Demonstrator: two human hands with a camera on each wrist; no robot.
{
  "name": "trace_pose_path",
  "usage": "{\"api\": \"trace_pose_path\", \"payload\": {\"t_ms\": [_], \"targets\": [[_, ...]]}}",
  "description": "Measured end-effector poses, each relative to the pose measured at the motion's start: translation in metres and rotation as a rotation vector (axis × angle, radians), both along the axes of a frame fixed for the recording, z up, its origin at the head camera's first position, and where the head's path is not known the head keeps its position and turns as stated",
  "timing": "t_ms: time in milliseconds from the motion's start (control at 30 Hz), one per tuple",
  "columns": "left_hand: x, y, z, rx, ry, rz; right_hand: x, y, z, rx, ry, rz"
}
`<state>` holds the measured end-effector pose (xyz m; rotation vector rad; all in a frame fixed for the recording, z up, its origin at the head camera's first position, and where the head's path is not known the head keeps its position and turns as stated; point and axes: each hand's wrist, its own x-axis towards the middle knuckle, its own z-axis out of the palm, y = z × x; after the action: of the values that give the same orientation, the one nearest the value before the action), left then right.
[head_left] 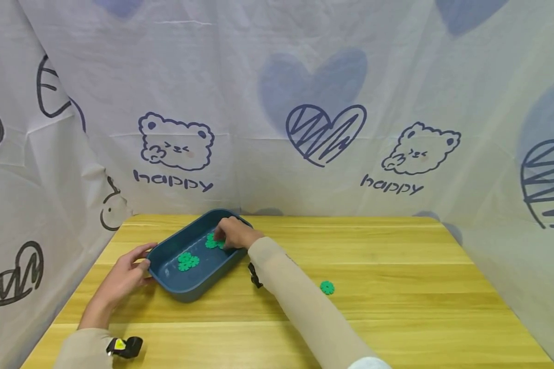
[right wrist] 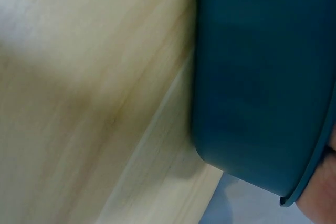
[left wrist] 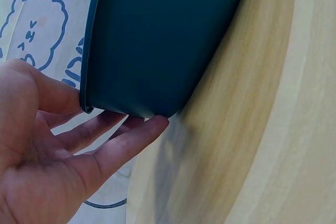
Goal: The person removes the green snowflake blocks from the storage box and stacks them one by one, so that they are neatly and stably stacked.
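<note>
Green snowflake discs (head_left: 188, 262), mostly in blue tub (head_left: 214, 278) left of centre, head view, one on desk (head_left: 397, 266): likely light, stiff, best edge-pinched; left hand (head_left: 126, 271) gripping tub, right hand (head_left: 235, 233) hold unclear.

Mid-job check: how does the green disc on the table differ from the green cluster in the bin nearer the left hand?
The lone disc lies on the wooden table; the cluster lies inside the blue bin. The lone disc is a single piece; the cluster is several pieces bunched together. Both are green with notched edges.
</note>
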<state>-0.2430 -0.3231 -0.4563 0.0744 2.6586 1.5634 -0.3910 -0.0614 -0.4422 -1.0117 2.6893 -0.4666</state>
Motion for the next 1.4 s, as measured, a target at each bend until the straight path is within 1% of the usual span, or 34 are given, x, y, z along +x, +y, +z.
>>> {"api": "trace_pose_path", "payload": {"t_ms": [133, 367, 633, 833, 1000, 1200, 1400], "targets": [[0.0, 0.0, 0.0, 0.002, 0.002, -0.004, -0.001, 0.002, 0.001, -0.038, 0.011, 0.032], [0.0, 0.0, 0.001, -0.015, -0.008, 0.002, -0.002, 0.005, 0.004, -0.134, 0.002, 0.052], [0.0, 0.001, 0.001, -0.015, -0.009, 0.002, 0.001, 0.005, 0.007, -0.224, -0.043, 0.082], [0.001, 0.001, 0.001, -0.014, -0.009, -0.001, 0.004, 0.005, 0.011, -0.24, -0.055, 0.094], [0.0, 0.001, 0.001, -0.015, -0.009, -0.001, 0.005, 0.006, 0.013, -0.243, -0.048, 0.094], [0.0, 0.001, 0.002, 0.002, -0.007, -0.005, 0.006, 0.009, 0.013, -0.218, -0.047, 0.086], [0.002, 0.001, 0.002, -0.001, -0.003, -0.007, 0.009, 0.012, 0.014, -0.193, -0.057, 0.091]]}}
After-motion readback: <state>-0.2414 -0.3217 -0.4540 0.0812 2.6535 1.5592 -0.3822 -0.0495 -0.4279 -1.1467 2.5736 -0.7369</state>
